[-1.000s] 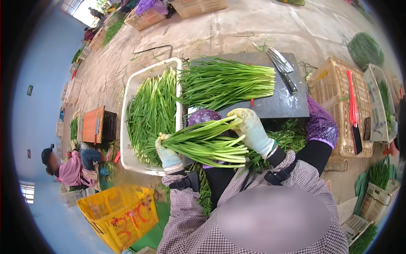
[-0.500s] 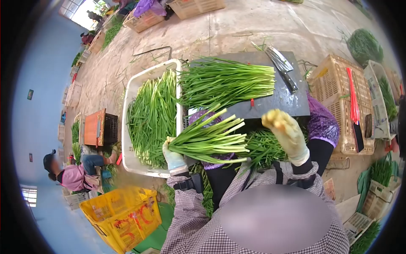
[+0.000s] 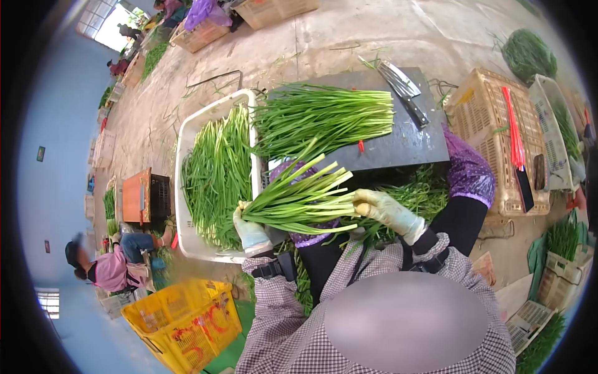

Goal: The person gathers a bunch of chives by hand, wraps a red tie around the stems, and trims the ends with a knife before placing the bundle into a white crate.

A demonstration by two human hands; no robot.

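My left hand [image 3: 250, 229], in a pale glove, is closed round a bunch of garlic chives [image 3: 299, 202], whose pale stem ends point right. At those ends my right hand [image 3: 389, 210], also gloved, has its fingers bent and pinched on the stems. A larger pile of garlic chives [image 3: 330, 118] lies on the dark board [image 3: 411, 146] in front of me. Left of it stands a white crate [image 3: 180, 187] with more garlic chives [image 3: 218, 174]. Loose green leaves [image 3: 414, 196] lie beneath my right hand.
A cleaver [image 3: 408, 100] lies at the board's far right corner. On the right, an upturned tan crate [image 3: 473, 124] bears red ties [image 3: 514, 134]. A yellow crate [image 3: 187, 330] stands at lower left. Another person [image 3: 112, 268] sits at left.
My right hand has come down and left, from raised above the leaves to the stem ends of the bunch. The left hand keeps its hold on the bunch.
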